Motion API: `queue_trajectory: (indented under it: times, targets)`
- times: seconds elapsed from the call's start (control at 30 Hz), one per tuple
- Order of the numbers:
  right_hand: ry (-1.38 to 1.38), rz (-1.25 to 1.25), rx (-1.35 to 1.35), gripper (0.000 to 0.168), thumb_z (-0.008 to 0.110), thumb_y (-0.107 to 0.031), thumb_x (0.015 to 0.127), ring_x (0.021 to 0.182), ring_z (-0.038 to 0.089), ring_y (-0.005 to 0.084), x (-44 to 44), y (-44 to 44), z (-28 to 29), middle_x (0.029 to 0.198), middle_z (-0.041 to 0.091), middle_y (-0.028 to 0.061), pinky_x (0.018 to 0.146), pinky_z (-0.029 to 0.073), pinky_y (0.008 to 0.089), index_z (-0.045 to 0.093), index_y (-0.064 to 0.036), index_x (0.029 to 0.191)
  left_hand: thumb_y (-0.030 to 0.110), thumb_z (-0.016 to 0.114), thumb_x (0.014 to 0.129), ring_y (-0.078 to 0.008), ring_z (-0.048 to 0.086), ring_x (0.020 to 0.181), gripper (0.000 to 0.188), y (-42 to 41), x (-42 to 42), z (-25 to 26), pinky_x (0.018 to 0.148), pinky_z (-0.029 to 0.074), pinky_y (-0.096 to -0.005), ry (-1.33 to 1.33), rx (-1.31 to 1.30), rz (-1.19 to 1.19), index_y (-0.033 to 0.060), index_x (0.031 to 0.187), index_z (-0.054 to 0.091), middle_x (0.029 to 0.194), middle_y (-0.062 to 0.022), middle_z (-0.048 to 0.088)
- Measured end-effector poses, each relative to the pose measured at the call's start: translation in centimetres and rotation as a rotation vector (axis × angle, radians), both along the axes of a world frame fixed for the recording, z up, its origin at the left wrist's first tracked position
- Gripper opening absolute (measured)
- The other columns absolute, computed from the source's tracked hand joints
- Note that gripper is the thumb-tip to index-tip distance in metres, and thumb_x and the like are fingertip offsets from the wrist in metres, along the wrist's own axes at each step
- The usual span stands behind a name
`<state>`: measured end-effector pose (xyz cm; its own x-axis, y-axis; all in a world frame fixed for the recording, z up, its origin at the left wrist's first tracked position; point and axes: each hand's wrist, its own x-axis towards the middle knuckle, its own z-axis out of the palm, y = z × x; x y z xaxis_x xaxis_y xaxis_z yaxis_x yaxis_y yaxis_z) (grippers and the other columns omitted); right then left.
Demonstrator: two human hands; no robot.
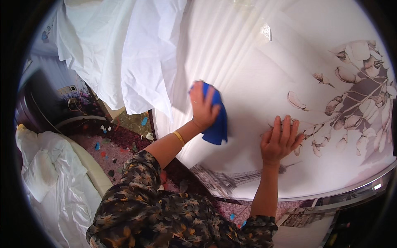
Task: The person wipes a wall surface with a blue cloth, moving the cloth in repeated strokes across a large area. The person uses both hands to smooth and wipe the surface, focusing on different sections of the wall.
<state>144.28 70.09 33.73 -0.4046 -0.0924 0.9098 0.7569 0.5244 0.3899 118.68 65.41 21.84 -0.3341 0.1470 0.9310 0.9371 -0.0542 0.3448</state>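
My left hand (203,107), with a yellow band on its wrist, presses a blue cloth (217,131) against a large pale printed panel (245,133). Part of the cloth lies hidden under the palm and fingers. To the right, my right hand (279,139) rests flat on the same panel, fingers spread a little, holding nothing. The panel bears a print of a flowering branch (353,102) beside that hand and a tower (235,179) lower down. Soft folds of drapery also show on its surface.
White fabric (149,55) hangs at the upper left, over the panel's edge. A white sheet (62,186) lies at the lower left. Small coloured scraps are scattered on the pink carpet (96,155). A wall socket (69,89) with a cable is at the far left.
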Motion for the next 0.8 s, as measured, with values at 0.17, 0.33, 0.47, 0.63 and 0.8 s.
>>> queue_trajectory:
  times: [0.17, 0.33, 0.47, 0.63, 0.8]
  targets:
    - [-0.009, 0.002, -0.007, 0.033, 0.052, -0.013, 0.089, 0.133, 0.05, 0.0297, 0.2, -0.2, 0.1, 0.132, 0.061, 0.0047, 0.119, 0.02, 0.0536, 0.07, -0.015, 0.117, 0.03, 0.075, 0.065, -0.0456, 0.034, 0.141, 0.071, -0.9, -3.7, 0.0, 0.114, 0.019, -0.0643, 0.55, -0.275, -0.229, 0.014, 0.133, 0.06, 0.15, -0.0262, 0.04]
    - [0.007, 0.005, -0.001, 0.033, 0.053, -0.012, 0.088, 0.132, 0.051, 0.0296, -0.2, -0.1, 0.1, 0.132, 0.061, 0.0046, 0.119, 0.02, 0.0531, 0.07, -0.016, 0.116, 0.021, 0.061, 0.091, -0.0496, 0.03, 0.139, 0.059, 0.7, -1.9, -2.7, 0.114, 0.026, -0.0528, -0.404, 0.143, 0.083, 0.003, 0.145, 0.042, 0.153, -0.0288, 0.03]
    - [0.008, 0.016, 0.006, 0.033, 0.054, -0.011, 0.088, 0.132, 0.052, 0.0297, -0.2, 0.0, 0.0, 0.132, 0.061, 0.0046, 0.119, 0.02, 0.053, 0.071, -0.016, 0.115, 0.019, 0.064, 0.086, -0.0525, 0.026, 0.141, 0.064, 0.8, 3.6, -4.1, 0.114, 0.021, -0.0601, -0.336, 0.045, 0.034, 0.0021, 0.144, 0.043, 0.154, -0.0337, 0.024]
    - [-0.002, 0.007, -0.001, 0.031, 0.055, -0.011, 0.088, 0.132, 0.052, 0.0299, 0.1, -0.1, -0.1, 0.132, 0.062, 0.0046, 0.119, 0.021, 0.0528, 0.071, -0.015, 0.114, 0.029, 0.07, 0.078, -0.0506, 0.028, 0.141, 0.065, -0.9, -0.8, -3.4, 0.113, 0.02, -0.0646, -0.006, -0.134, -0.031, 0.01, 0.138, 0.053, 0.153, -0.0289, 0.031]
    - [0.009, 0.031, 0.014, 0.031, 0.055, -0.011, 0.087, 0.132, 0.051, 0.0297, -0.3, -0.1, 0.1, 0.131, 0.062, 0.0047, 0.119, 0.021, 0.052, 0.072, -0.015, 0.113, 0.021, 0.05, 0.101, -0.0478, 0.03, 0.14, 0.055, 0.9, 0.3, -6.9, 0.116, 0.026, -0.0467, -0.625, 0.054, 0.157, -0.0005, 0.149, 0.035, 0.153, -0.0318, 0.028]
